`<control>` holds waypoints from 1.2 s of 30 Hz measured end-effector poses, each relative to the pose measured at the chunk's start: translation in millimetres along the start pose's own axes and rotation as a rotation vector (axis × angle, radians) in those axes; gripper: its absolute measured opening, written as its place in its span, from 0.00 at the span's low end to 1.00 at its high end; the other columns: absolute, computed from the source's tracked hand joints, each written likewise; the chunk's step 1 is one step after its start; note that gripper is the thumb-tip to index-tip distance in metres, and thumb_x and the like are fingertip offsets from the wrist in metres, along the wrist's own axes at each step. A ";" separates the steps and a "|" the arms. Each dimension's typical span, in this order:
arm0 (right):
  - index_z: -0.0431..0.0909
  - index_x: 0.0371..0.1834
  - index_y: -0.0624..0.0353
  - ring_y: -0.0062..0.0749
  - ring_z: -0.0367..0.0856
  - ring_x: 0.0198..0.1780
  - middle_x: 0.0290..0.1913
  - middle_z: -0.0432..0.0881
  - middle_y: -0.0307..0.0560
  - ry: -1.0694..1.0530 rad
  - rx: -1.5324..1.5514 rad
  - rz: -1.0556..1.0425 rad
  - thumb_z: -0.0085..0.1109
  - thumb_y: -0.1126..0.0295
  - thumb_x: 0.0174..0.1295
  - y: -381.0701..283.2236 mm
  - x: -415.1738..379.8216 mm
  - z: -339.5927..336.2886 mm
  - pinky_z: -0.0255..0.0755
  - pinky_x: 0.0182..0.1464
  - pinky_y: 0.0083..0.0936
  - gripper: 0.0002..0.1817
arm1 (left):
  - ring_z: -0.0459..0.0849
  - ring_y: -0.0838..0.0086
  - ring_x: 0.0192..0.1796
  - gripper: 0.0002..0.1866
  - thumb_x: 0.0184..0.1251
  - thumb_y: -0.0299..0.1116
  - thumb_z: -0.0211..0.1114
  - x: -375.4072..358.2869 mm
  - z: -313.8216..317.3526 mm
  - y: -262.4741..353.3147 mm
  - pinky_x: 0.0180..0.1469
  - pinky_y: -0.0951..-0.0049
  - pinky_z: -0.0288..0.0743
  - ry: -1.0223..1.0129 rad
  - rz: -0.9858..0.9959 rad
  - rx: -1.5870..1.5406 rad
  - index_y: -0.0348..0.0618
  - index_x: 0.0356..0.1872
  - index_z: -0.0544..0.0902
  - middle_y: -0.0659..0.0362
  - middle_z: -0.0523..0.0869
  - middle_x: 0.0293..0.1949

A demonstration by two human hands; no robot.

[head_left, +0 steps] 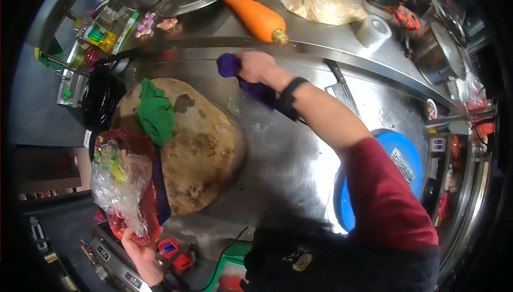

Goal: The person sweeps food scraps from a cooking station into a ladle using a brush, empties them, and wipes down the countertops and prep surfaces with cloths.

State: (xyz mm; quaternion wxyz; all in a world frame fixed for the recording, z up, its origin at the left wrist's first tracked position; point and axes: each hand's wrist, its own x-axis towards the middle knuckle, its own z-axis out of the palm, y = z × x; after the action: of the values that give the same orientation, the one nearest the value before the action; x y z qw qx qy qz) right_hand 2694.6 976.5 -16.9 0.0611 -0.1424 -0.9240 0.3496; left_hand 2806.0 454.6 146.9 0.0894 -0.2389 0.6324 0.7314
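Head view: the right hand (255, 67) closes around a bunched purple cloth (243, 81), pressing it on the steel counter (288, 158) just beyond the round wooden chopping block (206, 147); the cloth trails back under the wrist. The left hand (140, 252), low at the near edge, grips a red tray (140, 147) with a crumpled plastic bag (120, 185).

One carrot (255, 18), one chopping block (206, 147), two cloths (green (155, 113), purple (251, 81)), one cleaver (342, 89)
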 end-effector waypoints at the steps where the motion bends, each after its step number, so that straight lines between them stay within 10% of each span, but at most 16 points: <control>1: 0.74 0.62 0.41 0.52 0.77 0.58 0.56 0.80 0.53 -0.049 0.053 -0.039 0.60 0.55 0.57 -9.7 22.9 10.7 0.70 0.57 0.51 0.27 | 0.82 0.55 0.53 0.27 0.55 0.40 0.56 -0.7 -0.4 -0.1 0.51 0.37 0.73 -0.044 0.004 0.042 0.48 0.59 0.74 0.53 0.82 0.54; 6: 0.74 0.64 0.38 0.56 0.56 0.70 0.68 0.66 0.43 -0.288 -0.360 -0.129 0.54 0.57 0.60 -44.4 46.5 76.1 0.53 0.54 0.79 0.25 | 0.83 0.54 0.52 0.26 0.57 0.39 0.54 -4.9 6.1 4.9 0.47 0.36 0.77 0.071 -0.017 0.031 0.46 0.58 0.75 0.51 0.82 0.54; 14: 0.82 0.52 0.41 0.52 0.65 0.61 0.56 0.72 0.44 0.037 -0.544 -0.506 0.54 0.58 0.56 37.2 -113.2 110.8 0.68 0.48 0.58 0.19 | 0.81 0.53 0.57 0.30 0.54 0.37 0.57 7.2 -9.5 -2.7 0.53 0.33 0.72 -0.111 -0.009 -0.065 0.44 0.62 0.72 0.50 0.81 0.56; 18: 0.79 0.55 0.35 0.50 0.69 0.56 0.53 0.72 0.45 -0.417 -0.444 -0.583 0.61 0.58 0.51 25.6 -210.4 88.5 0.74 0.45 0.53 0.23 | 0.85 0.52 0.48 0.31 0.50 0.32 0.56 -1.9 18.4 4.4 0.38 0.40 0.84 0.004 0.012 -0.095 0.43 0.61 0.70 0.49 0.81 0.53; 24: 0.61 0.72 0.44 0.58 0.81 0.43 0.48 0.79 0.61 -0.250 -0.310 -0.141 0.55 0.64 0.54 13.4 -92.8 -3.0 0.76 0.46 0.44 0.37 | 0.84 0.52 0.51 0.29 0.50 0.31 0.55 11.8 -9.9 2.8 0.42 0.42 0.84 -0.071 0.036 -0.036 0.42 0.59 0.72 0.48 0.81 0.53; 31: 0.55 0.73 0.22 0.66 0.54 0.72 0.75 0.54 0.49 -0.205 -0.457 0.192 0.46 0.62 0.62 73.9 11.1 28.3 0.62 0.69 0.49 0.34 | 0.86 0.60 0.40 0.23 0.48 0.23 0.53 -10.3 -41.7 -8.7 0.45 0.54 0.84 -0.064 0.045 -0.117 0.32 0.50 0.74 0.49 0.85 0.42; 36: 0.61 0.73 0.42 0.46 0.65 0.66 0.60 0.75 0.55 -0.138 -0.672 -0.168 0.50 0.56 0.62 90.7 -55.1 47.9 0.56 0.67 0.50 0.32 | 0.86 0.60 0.38 0.21 0.45 0.21 0.53 -66.4 -105.7 -31.5 0.44 0.60 0.84 -0.075 0.020 -0.126 0.27 0.45 0.75 0.48 0.85 0.40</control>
State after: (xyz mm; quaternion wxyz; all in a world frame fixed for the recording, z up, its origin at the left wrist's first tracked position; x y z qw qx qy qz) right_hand 2756.9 994.4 -113.6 -0.0229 -0.0541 -0.9979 0.0287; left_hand 2902.4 369.4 140.7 0.0905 -0.2103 0.5839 0.7789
